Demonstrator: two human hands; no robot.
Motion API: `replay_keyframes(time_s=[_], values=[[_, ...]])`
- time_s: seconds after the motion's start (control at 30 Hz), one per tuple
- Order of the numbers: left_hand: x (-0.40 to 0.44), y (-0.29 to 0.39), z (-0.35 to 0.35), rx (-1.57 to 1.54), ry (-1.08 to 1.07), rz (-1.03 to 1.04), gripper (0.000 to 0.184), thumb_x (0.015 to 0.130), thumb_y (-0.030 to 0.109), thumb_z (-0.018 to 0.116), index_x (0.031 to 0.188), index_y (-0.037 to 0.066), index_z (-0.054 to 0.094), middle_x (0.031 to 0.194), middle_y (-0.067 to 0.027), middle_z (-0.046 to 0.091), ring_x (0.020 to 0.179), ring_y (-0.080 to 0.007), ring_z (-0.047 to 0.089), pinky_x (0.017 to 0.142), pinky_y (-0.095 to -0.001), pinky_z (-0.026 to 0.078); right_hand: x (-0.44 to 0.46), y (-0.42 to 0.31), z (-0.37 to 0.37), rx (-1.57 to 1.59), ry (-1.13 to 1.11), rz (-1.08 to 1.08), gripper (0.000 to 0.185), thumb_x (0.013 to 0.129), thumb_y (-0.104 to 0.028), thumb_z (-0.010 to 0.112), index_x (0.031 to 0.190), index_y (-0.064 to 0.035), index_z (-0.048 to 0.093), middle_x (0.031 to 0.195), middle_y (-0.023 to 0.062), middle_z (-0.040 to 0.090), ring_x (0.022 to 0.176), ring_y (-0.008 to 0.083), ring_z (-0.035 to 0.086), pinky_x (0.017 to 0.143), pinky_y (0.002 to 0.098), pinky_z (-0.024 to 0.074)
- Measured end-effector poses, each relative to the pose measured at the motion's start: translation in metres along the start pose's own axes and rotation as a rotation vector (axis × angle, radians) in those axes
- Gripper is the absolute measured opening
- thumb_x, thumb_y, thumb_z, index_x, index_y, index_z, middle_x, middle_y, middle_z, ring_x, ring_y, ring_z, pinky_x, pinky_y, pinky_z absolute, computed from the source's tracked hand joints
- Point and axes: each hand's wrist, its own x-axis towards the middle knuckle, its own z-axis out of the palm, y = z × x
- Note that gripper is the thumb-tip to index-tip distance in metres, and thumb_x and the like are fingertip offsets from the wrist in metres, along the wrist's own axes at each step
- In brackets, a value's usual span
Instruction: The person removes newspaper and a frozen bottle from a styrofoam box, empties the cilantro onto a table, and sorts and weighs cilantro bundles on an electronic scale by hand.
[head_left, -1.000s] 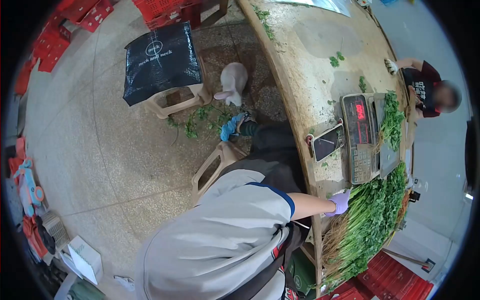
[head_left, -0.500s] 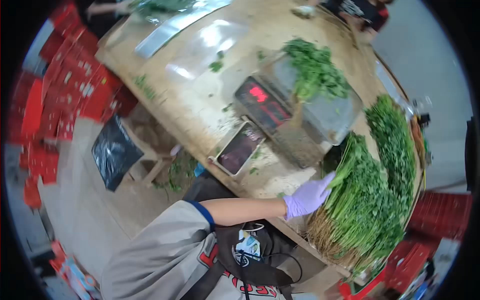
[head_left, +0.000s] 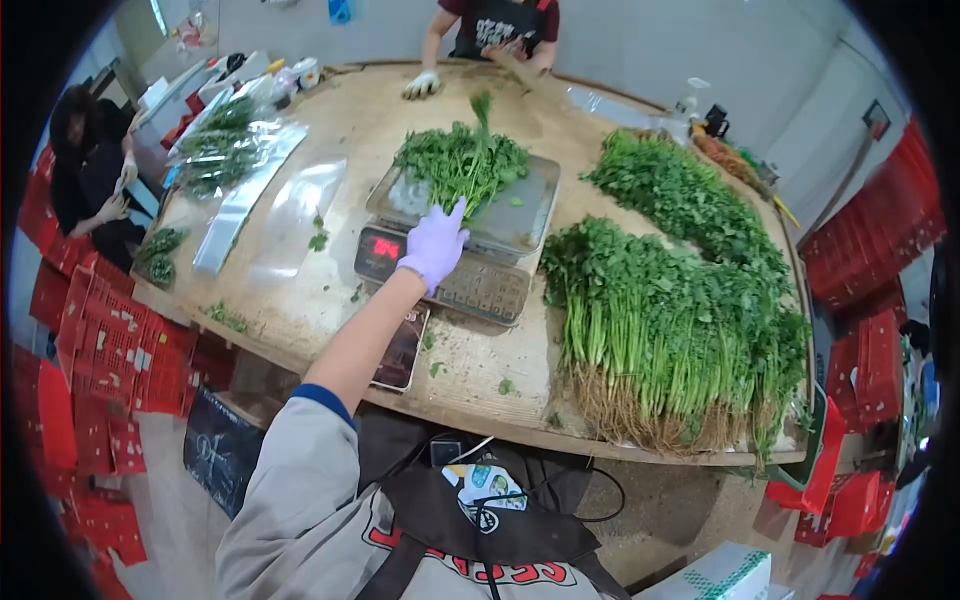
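My left hand [head_left: 435,248], in a purple glove, reaches over the near edge of the scale [head_left: 545,185]. Its fingers are closed around the lower stems of a leafy green sprig [head_left: 482,108], which points up and looks slightly blurred. Behind the fingertips, a bunch of leafy greens [head_left: 440,155] lies on the scale's metal plate. A red display lights up on the scale's left; the digits are hard to read. My forearm partly covers a phone [head_left: 402,350]. A large pile of rooted greens [head_left: 660,320] lies to the right. My right hand is not in view.
A co-worker's gloved hand [head_left: 422,85] rests at the table's [head_left: 470,420] far edge. Another person [head_left: 95,170] is at the left. Plastic bags [head_left: 300,215] and bagged greens [head_left: 220,145] lie on the table's left. Red crates [head_left: 120,340] stand at both sides.
The view has swung round to face the table. My left hand has moved from the pile of greens to the scale, with a sprig taken from the pile.
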Motion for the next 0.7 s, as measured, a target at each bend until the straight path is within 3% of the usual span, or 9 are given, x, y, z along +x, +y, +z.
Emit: replay_keyframes(time_s=[0.07,0.2,0.27,0.3,0.37,0.47,0.5,0.6,0.7], values=[[-0.014,-0.009,-0.015,-0.113,0.016,0.13,0.054,0.088,0.034,0.053,0.136,0.017,0.037,0.09,-0.0199,0.056,0.081,-0.0361,0.061,0.071,-0.0481,0.049,-0.001,0.003,-0.004,0.068,0.007,-0.019,0.028,0.087,-0.033,0.049,0.065,-0.0162,0.043,0.061,-0.0021,0.041,0.059,0.0143,0.042,0.054,0.0278,0.0357],[-0.024,-0.051,-0.065,-0.304,0.188,0.089,0.048,0.087,0.037,0.054,0.128,0.013,0.049,0.094,-0.0207,0.061,0.086,-0.0351,0.061,0.076,-0.0421,0.049,-0.002,-0.011,-0.03,0.24,0.052,-0.13,0.029,0.087,-0.033,0.049,0.064,-0.0172,0.042,0.06,-0.0031,0.039,0.058,0.0136,0.041,0.054,0.0273,0.0352],[-0.022,-0.075,-0.09,-0.438,0.217,-0.025,0.041,0.086,0.036,0.055,0.117,0.009,0.058,0.094,-0.0197,0.063,0.087,-0.0306,0.062,0.077,-0.0383,0.049,0.004,-0.026,-0.059,0.32,-0.05,-0.494,0.027,0.088,-0.032,0.047,0.066,-0.016,0.045,0.061,-0.004,0.04,0.06,0.0131,0.042,0.056,0.0285,0.0353],[-0.019,-0.093,-0.092,-0.434,0.216,-0.029,0.041,0.086,0.036,0.055,0.117,0.009,0.058,0.094,-0.0197,0.063,0.087,-0.0306,0.062,0.077,-0.0383,0.049,-0.003,-0.052,-0.056,0.47,0.093,-0.526,0.034,0.085,-0.036,0.049,0.058,-0.0165,0.045,0.058,-0.001,0.046,0.06,0.0104,0.05,0.056,0.0223,0.0379],[-0.018,-0.129,-0.09,-0.472,0.264,-0.084,0.041,0.087,0.035,0.056,0.117,0.007,0.059,0.076,-0.012,0.063,0.069,-0.0176,0.059,0.064,-0.0307,0.047,-0.015,-0.091,-0.091,0.318,0.312,-0.589,0.028,0.088,-0.033,0.049,0.081,-0.0076,0.059,0.075,0.0061,0.06,0.069,0.017,0.057,0.061,0.0261,0.042],[-0.031,-0.146,-0.095,-0.603,0.215,-0.155,0.042,0.087,0.035,0.056,0.117,0.004,0.058,0.077,-0.0082,0.063,0.068,-0.013,0.057,0.062,-0.027,0.046,-0.113,-0.15,-0.044,0.279,0.59,-0.908,0.033,0.091,-0.025,0.05,0.111,-0.0005,0.058,0.089,0.0123,0.065,0.078,0.0211,0.061,0.072,0.0299,0.0487],[-0.04,-0.144,-0.096,-0.678,0.184,-0.164,0.043,0.087,0.035,0.057,0.116,0.003,0.059,0.08,-0.0069,0.064,0.068,-0.0114,0.057,0.062,-0.0251,0.046,-0.125,-0.157,-0.034,0.275,0.597,-0.915,0.033,0.091,-0.025,0.05,0.111,-0.0005,0.058,0.089,0.0123,0.065,0.078,0.0211,0.061,0.072,0.0299,0.0487],[-0.047,-0.14,-0.085,-0.711,0.079,-0.243,0.041,0.084,0.036,0.059,0.111,0.004,0.061,0.087,-0.0145,0.066,0.078,-0.0235,0.063,0.072,-0.0327,0.049,-0.154,-0.184,-0.003,0.286,0.442,-1.139,0.027,0.093,-0.015,0.046,0.112,0.0006,0.057,0.09,0.0128,0.063,0.08,0.0194,0.059,0.078,0.0315,0.0477],[-0.01,-0.148,-0.037,-0.662,0.029,-0.166,0.054,0.083,0.039,0.06,0.117,-0.002,0.056,0.103,-0.0185,0.064,0.094,-0.0268,0.062,0.083,-0.0329,0.047,-0.189,-0.184,0.053,0.12,0.26,-1.302,0.025,0.092,-0.009,0.047,0.113,0.0014,0.057,0.088,0.0113,0.063,0.079,0.0167,0.06,0.076,0.0288,0.0489]])
